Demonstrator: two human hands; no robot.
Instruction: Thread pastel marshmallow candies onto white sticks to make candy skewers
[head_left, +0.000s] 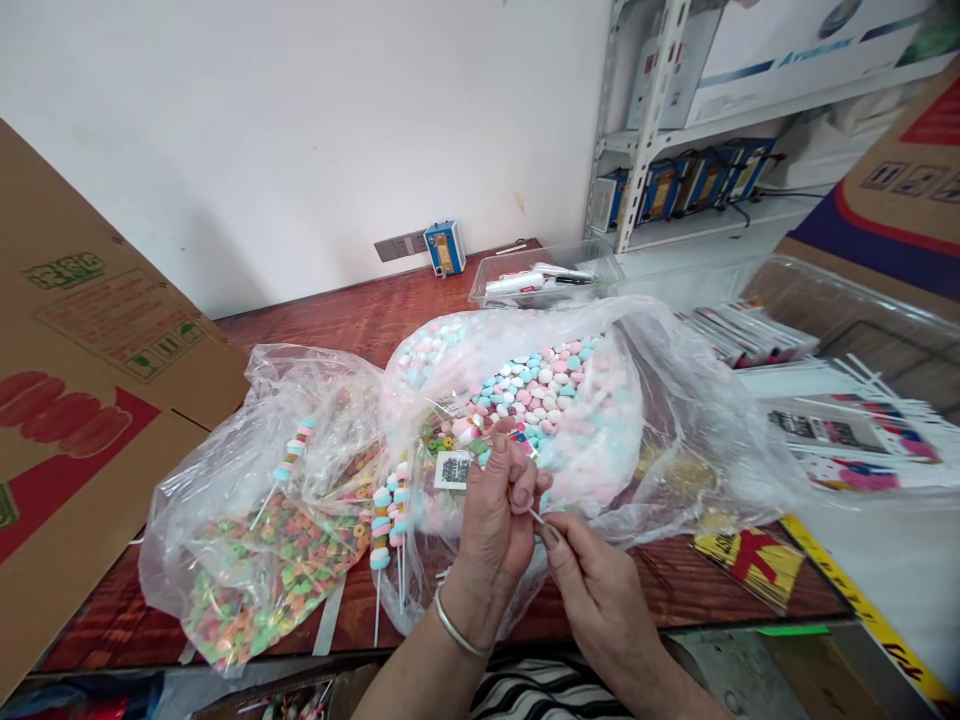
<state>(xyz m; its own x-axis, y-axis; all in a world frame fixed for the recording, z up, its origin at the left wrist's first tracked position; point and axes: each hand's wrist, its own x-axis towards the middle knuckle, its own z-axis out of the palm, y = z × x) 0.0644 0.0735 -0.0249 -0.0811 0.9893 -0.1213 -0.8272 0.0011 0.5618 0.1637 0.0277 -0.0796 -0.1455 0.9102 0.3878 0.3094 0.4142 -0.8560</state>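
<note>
A thin white plastic-like stick (537, 517) lies before a clear plastic bag (664, 385) of pastel, rounded sweets (544, 385), its near end pinched in the right hand's (596, 578) grip, the far end within the left hand's (495, 525). Uneven pressure could bend it; a loosened grip could drop it.

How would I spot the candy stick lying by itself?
Find the tall cardboard box on the left. Beside it, a clear bag holds colourful rings. The candy stick lies on that bag, alone, unlike the similar sticks bunched to its right.
</note>
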